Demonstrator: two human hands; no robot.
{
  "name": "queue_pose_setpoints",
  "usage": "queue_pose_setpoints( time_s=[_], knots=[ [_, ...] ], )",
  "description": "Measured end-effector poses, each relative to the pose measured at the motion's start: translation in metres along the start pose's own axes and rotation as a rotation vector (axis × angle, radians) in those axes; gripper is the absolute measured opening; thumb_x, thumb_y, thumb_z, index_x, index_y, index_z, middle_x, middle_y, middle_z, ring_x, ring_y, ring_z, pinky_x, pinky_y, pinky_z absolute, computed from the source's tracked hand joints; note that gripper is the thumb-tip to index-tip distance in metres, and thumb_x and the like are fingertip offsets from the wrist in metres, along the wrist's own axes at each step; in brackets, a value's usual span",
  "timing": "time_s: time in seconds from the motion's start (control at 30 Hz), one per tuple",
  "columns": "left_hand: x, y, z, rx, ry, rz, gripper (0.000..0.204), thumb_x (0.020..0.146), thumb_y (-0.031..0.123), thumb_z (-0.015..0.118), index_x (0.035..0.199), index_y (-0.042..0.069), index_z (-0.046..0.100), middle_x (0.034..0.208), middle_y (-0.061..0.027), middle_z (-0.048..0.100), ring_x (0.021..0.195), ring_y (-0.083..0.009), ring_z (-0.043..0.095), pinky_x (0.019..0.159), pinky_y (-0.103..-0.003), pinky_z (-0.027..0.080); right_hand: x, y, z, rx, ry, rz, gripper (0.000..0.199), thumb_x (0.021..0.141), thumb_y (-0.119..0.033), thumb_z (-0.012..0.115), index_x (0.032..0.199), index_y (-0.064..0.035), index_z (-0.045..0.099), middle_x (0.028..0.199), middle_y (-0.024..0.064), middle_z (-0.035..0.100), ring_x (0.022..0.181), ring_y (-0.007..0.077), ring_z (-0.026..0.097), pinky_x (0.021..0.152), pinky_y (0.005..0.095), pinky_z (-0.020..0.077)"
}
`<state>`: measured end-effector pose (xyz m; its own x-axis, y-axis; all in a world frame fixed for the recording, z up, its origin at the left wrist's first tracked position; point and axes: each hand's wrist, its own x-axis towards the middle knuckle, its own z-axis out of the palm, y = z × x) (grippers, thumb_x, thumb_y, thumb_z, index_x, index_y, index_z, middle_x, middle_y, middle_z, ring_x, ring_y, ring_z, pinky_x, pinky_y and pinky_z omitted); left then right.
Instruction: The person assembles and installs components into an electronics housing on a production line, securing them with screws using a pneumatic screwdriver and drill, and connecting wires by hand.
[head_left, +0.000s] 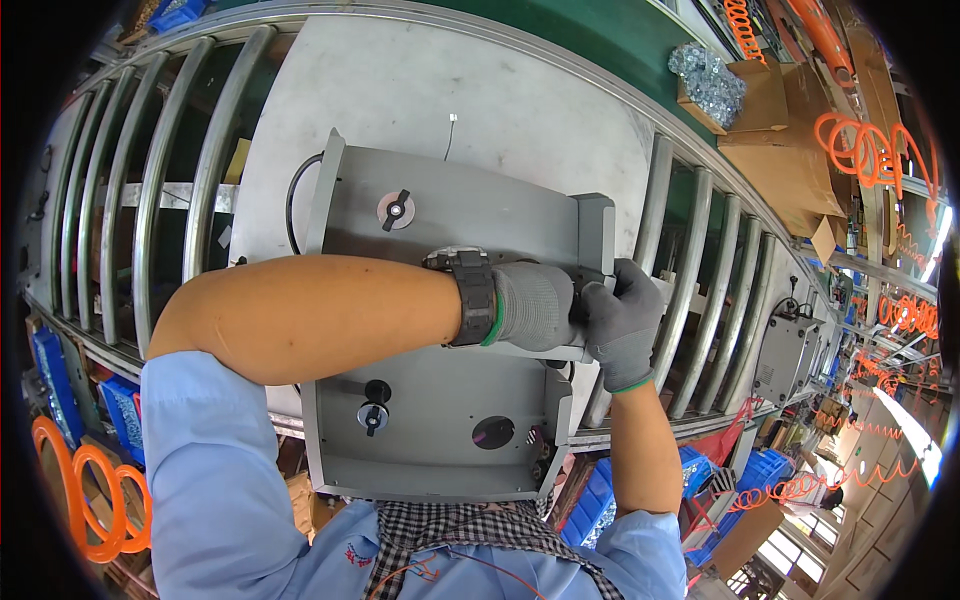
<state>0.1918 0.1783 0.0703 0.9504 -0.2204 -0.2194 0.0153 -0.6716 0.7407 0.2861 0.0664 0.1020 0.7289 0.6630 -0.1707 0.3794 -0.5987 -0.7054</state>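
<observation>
Grey sheet-metal housing [450,400] lies open at the frame's centre, a smooth boxy shell with folded edges, its upper part over a pale, scuffed tabletop [400,75]. Shiny tubular rollers [158,170] flank it left and right. The bare left forearm [320,310] hides its middle. Knit-gloved left hand [535,305] and right hand [625,325] sit side by side at its right edge, fingers [598,300] bent; I cannot tell what they grip. A brown carton [790,165] stands upper right.

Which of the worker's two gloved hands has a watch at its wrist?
The left hand: a black watch sits just behind its glove, whereas bare skin shows behind the glove of the right hand.
</observation>
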Motion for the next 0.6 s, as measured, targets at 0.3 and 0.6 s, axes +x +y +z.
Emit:
queue_pose_setpoints(
  time_s=[0.3,0.6],
  knots=[
    [-0.008,-0.027,0.020,0.000,0.043,-0.088,0.024,0.086,0.030,0.054,0.088,0.011,0.067,0.068,-0.0107,0.064,0.066,-0.0260,0.065,0.061,-0.039,0.052,-0.001,-0.022,0.014,-0.021,0.003,-0.002,0.021,0.068,-0.010,0.061,0.082,0.0062,0.063,0.061,0.0119,0.060,0.054,0.0129,0.055,0.052,0.0287,0.0459],
    [0.004,-0.009,-0.025,-0.243,0.022,0.032,0.026,0.086,0.022,0.058,0.103,0.002,0.062,0.097,-0.0163,0.065,0.090,-0.0265,0.062,0.079,-0.038,0.049,0.009,0.011,0.002,-0.217,0.053,-0.246,0.038,0.063,-0.036,0.066,0.082,-0.0029,0.068,0.084,0.0195,0.064,0.083,0.0358,0.062,0.079,0.0430,0.0490]
  ],
)
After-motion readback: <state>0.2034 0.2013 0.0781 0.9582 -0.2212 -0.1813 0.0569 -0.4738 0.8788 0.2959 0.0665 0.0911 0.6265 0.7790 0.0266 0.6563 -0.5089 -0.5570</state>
